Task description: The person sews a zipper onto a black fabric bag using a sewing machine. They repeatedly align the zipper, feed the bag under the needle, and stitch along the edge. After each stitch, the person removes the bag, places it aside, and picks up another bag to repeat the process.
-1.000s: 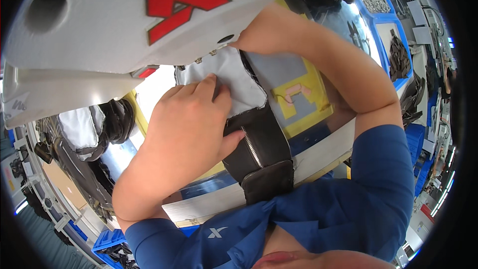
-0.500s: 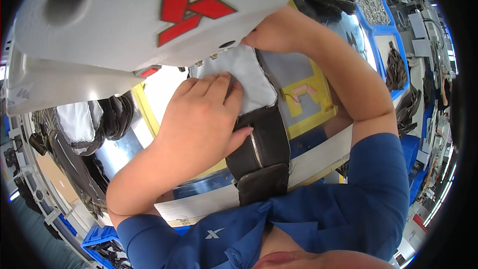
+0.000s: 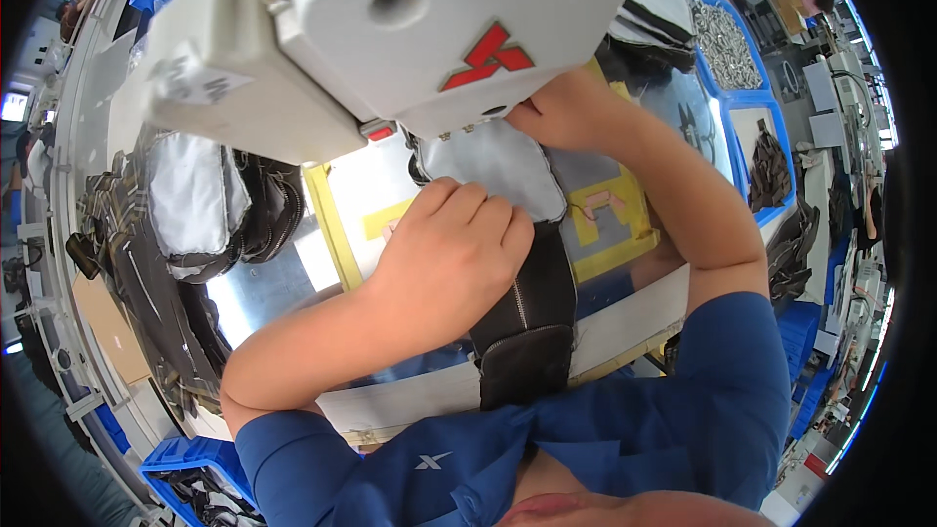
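Note:
A dark zippered bag piece (image 3: 532, 300) with a white-lined panel (image 3: 508, 171) lies lengthwise under the sewing machine head (image 3: 459, 29). Its near end reaches my shirt. My left hand (image 3: 457, 249) is closed at the left edge of the piece, knuckles up and fingers curled under; the fingertips are hidden beneath the hand. My right hand (image 3: 566, 112) lies at the far right of the white panel, against the underside of the machine head. The machine hides most of its fingers, so their grip does not show.
Yellow tape strips (image 3: 610, 262) mark the machine bed. Left stand stacked white-lined pieces (image 3: 190, 200) and dark zippered fabric (image 3: 161, 303). Blue bins hold metal parts (image 3: 724, 47) and dark pieces (image 3: 771, 166) at right. Another blue bin (image 3: 190, 454) sits low at left.
My left hand's fingers, laid out on the white panel before, are now curled, and the hand sits nearer me at the piece's left edge. The view has shifted, showing more of the machine.

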The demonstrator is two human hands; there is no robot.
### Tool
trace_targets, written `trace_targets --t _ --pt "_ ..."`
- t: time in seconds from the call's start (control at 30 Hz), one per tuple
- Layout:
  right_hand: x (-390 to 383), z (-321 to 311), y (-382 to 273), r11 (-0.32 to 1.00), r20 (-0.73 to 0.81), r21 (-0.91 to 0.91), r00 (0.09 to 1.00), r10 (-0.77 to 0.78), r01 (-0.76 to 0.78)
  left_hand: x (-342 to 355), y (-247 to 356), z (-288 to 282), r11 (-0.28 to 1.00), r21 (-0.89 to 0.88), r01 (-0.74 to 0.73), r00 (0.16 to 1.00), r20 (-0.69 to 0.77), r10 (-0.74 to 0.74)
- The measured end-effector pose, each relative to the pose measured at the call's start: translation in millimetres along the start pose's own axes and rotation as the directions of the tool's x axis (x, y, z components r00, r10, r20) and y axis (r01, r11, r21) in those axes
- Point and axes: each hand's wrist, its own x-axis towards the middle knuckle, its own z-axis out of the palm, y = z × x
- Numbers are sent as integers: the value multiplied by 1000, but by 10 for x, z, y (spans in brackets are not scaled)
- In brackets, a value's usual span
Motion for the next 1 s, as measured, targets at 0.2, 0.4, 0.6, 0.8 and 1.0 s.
trace_targets --t 0.2,0.4,0.6,0.8,1.0 --pt "-234 -394 -320 912 199 -24 892 407 -410 -7 -66 21 996 12 91 993 -82 -90" --pt "-899 -378 -295 975 -24 219 999 35 -29 57 -203 282 979 -202 -21 930 -363 -55" --pt "-1093 -487 -943 880 -229 464 946 228 -100 -232 -188 314 833 -515 -205 698 -674 -245" --pt "-1829 -1625 -1042 867 -597 451 650 470 -212 -105 -22 364 685 -721 102 867 -273 -417" --pt "-2566 -2773 -1571 908 -823 410 464 328 85 -83 -68 626 768 -617 170 918 -185 -351"
